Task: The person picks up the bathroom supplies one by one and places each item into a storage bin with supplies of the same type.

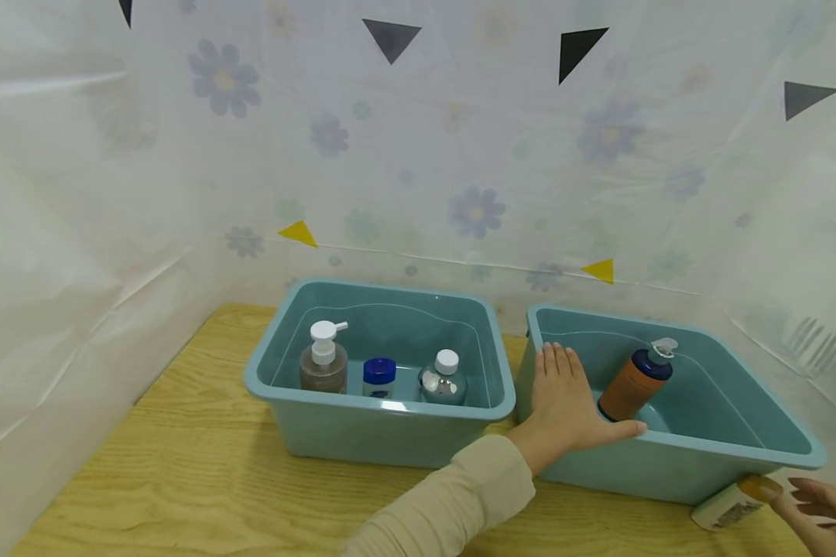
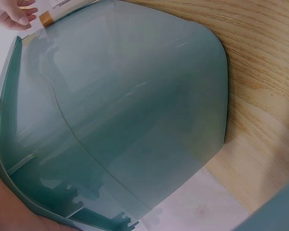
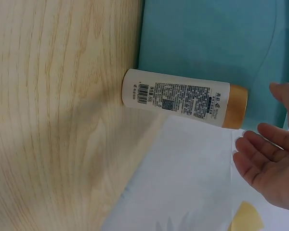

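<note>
My left hand (image 1: 564, 398) rests over the near left corner of the right teal bin (image 1: 641, 468), fingers straight along the side rim and thumb stretched along the front rim. Inside that bin, a brown pump bottle (image 1: 630, 391) with a dark blue collar stands beside the hand. A white bottle with a gold cap (image 3: 183, 98) stands on the table against the bin's outer front wall, its printed label and barcode showing in the right wrist view. My right hand (image 3: 272, 156) is beside the cap, fingers loosely bent, with a gap between them and the bottle.
Left of it, a second teal bin (image 1: 376, 433) holds a clear bottle with a white pump (image 1: 323, 363), a blue-lidded jar (image 1: 379, 375) and a clear bottle with a white cap (image 1: 444, 379). Both bins sit on a wooden table (image 1: 181, 464) against a patterned plastic sheet (image 1: 404, 155).
</note>
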The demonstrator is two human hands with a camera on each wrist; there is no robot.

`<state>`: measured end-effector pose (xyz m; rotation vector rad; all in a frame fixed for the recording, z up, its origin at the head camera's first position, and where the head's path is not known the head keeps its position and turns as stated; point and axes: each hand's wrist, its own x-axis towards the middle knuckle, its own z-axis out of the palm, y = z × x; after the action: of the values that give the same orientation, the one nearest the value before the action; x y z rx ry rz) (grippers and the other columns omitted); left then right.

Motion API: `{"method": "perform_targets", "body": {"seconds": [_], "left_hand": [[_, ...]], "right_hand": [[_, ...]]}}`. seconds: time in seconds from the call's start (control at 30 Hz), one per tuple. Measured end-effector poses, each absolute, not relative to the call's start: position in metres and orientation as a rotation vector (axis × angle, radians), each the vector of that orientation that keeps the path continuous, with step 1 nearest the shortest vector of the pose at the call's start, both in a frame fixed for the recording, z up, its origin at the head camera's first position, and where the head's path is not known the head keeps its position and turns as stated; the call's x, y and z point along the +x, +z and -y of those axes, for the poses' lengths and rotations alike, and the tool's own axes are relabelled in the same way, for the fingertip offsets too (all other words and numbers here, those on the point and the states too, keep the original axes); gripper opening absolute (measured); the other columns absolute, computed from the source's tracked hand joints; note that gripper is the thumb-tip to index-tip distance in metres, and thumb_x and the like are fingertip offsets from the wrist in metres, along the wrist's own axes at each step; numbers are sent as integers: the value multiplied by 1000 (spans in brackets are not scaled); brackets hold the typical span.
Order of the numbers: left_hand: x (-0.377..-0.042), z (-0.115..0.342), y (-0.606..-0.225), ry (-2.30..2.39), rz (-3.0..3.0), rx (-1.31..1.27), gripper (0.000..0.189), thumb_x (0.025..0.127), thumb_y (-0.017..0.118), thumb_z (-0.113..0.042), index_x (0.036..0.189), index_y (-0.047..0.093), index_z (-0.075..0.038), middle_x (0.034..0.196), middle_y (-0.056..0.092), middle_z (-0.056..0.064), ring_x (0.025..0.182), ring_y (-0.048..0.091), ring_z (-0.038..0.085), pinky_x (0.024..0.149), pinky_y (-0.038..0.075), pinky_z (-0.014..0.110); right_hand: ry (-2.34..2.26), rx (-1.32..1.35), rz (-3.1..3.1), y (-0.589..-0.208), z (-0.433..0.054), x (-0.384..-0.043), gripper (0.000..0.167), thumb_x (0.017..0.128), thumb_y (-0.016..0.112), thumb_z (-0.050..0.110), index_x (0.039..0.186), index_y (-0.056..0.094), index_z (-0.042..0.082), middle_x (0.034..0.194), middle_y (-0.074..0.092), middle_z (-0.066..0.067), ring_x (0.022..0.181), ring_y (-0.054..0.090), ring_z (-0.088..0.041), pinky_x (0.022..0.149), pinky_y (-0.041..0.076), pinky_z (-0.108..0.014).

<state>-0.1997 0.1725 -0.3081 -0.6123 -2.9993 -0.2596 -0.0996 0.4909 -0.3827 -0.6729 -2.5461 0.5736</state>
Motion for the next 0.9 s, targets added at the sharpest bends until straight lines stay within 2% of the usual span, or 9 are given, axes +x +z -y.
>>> {"method": "perform_targets", "body": {"seconds": [0.03, 0.1, 0.17, 0.2, 0.27, 0.37, 0.57, 0.73, 0.9], "left_hand": [[-200, -173, -308, -259, 2998, -613, 113, 65, 24, -93, 150, 13, -19, 156, 12, 2, 145, 9, 18, 118, 11, 32], [-200, -173, -308, -257, 2995, -614, 113, 65, 24, -93, 150, 14, -19, 156, 13, 2, 145, 9, 18, 117, 11, 32], [-201, -173, -308, -254, 2995, -616, 113, 65, 24, -93, 150, 13, -19, 156, 13, 2, 145, 9, 18, 117, 11, 32], [-201, -173, -308, -258, 2996, -618, 113, 65, 24, -93, 150, 13, -19, 156, 13, 2, 145, 9, 18, 118, 11, 32], [-201, -173, -309, -263, 2998, -618, 113, 64, 24, -93, 150, 13, -19, 156, 13, 2, 145, 9, 18, 118, 11, 33], [-201, -173, -309, -275, 3002, -619, 113, 65, 24, -93, 150, 14, -20, 156, 13, 2, 145, 9, 18, 118, 11, 33], [-201, -173, -309, -272, 3004, -622, 113, 65, 24, -93, 150, 13, -19, 156, 12, 2, 145, 9, 18, 118, 11, 33], [-201, -173, -309, -275, 2999, -617, 113, 64, 24, -93, 150, 13, -19, 156, 12, 2, 146, 8, 18, 118, 11, 33], [-201, -173, -309, -270, 3004, -610, 113, 64, 24, -93, 150, 13, -20, 156, 12, 2, 145, 9, 18, 118, 12, 33]], "right_hand": [[557, -678, 2554, -389, -498, -102, 43, 89, 60, 25, 113, 55, -10, 93, 54, -41, 53, 48, -5, 54, 49, -37], [592, -694, 2602, -395, -504, -103, 50, 90, 59, 29, 124, 50, -7, 104, 50, -43, 64, 56, -29, 63, 48, -51], [585, -680, 2653, -396, -505, -104, 54, 92, 56, 30, 129, 46, -8, 109, 46, -43, 70, 56, -38, 67, 48, -53], [623, -673, 2678, -392, -500, -102, 61, 93, 55, 28, 131, 38, -16, 116, 39, -46, 80, 53, -50, 69, 47, -55], [704, -658, 2734, -382, -489, -99, 68, 95, 52, 28, 128, 29, -26, 121, 32, -48, 99, 41, -62, 72, 45, -59], [724, -687, 2787, -371, -477, -97, 68, 97, 48, 28, 129, 25, -27, 123, 27, -48, 105, 38, -62, 76, 44, -60], [831, -881, 2819, -370, -474, -100, 75, 97, 45, 35, 137, 15, -21, 134, 19, -44, 112, 35, -59, 86, 43, -59], [874, -864, 2810, -378, -483, -105, 82, 95, 46, 42, 139, 12, -20, 135, 17, -43, 112, 35, -58, 87, 42, -59], [846, -910, 2812, -382, -486, -106, 89, 91, 49, 51, 138, 19, -18, 131, 27, -44, 110, 38, -58, 81, 43, -59]]}}
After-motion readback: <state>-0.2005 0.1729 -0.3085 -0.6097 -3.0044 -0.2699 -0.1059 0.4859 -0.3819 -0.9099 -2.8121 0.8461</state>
